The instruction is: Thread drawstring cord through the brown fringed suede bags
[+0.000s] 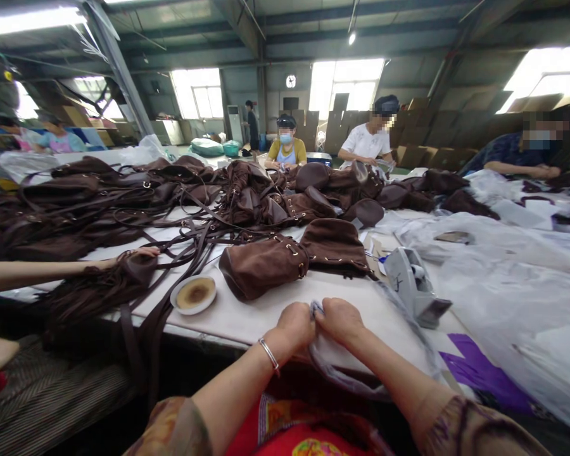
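Observation:
My left hand (294, 326) and my right hand (341, 320) are closed side by side at the table's near edge, both gripping the top of a pale cloth bag (335, 361) that hangs down toward my lap. A silver bangle (269, 354) circles my left wrist. Just beyond my hands lie two brown suede drawstring bags (261, 266), with a small round dish (193, 294) to their left.
A big heap of brown bags and straps (123, 196) covers the white table (247, 316). A tape dispenser (411, 282) and clear plastic sheeting (513, 278) lie to the right. A co-worker's hand (137, 253) holds a brown bag at left. Several people work at the far side.

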`<state>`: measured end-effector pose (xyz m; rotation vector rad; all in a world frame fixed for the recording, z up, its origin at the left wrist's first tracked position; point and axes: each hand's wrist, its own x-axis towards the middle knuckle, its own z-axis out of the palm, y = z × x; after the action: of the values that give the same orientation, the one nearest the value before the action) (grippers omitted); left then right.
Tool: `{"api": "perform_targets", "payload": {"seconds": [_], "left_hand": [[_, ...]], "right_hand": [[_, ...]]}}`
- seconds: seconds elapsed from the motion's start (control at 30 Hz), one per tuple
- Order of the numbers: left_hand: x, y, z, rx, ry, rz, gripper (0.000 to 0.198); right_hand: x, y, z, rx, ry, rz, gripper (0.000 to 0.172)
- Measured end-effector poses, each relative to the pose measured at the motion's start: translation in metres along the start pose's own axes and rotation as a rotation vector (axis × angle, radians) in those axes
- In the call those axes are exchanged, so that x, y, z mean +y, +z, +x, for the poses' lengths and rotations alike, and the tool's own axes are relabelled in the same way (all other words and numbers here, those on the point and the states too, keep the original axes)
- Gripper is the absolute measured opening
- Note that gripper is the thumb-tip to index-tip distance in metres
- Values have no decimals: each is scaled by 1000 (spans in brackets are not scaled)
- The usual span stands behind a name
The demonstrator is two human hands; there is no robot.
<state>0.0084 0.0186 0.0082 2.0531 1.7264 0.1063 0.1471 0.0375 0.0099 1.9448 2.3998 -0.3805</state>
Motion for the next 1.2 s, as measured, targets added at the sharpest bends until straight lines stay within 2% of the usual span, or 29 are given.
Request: {"api": "perform_targets", "payload": {"seconds": [0.1, 0.2, 0.37, 0.43, 0.53, 0.67, 0.73, 0.9, 1.07, 1.2], "left_hand": [[5, 0, 2, -39, 47, 34, 24], [3, -2, 7, -13, 33, 50, 26], [-2, -3, 11, 12, 94, 42, 24], [-3, -3, 11, 25, 122, 32, 25], [-5, -3, 11, 44, 113, 33, 27], [-8, -4, 8, 73, -10, 41, 27], [-8, -4, 6, 59, -43, 31, 27], [0, -4, 7, -12, -2, 3, 15], [7, -5, 5, -51, 91, -35, 17], [4, -3, 5, 38, 88, 4, 26]], "right_hand": [[-3, 0, 1, -53, -75, 70, 39], [3, -5, -2, -92, -197, 117, 35], [22, -18, -5, 50, -316, 125, 21], [24, -21, -5, 24, -358, 51, 23], [17, -21, -4, -40, -328, -77, 18], [5, -16, -4, -4, -233, -146, 26], [2, -14, -4, 10, -168, -128, 31], [0, -8, 4, -38, -20, 3, 34], [6, 1, 10, -66, -52, 78, 40], [13, -2, 3, -135, -159, 150, 34]]}}
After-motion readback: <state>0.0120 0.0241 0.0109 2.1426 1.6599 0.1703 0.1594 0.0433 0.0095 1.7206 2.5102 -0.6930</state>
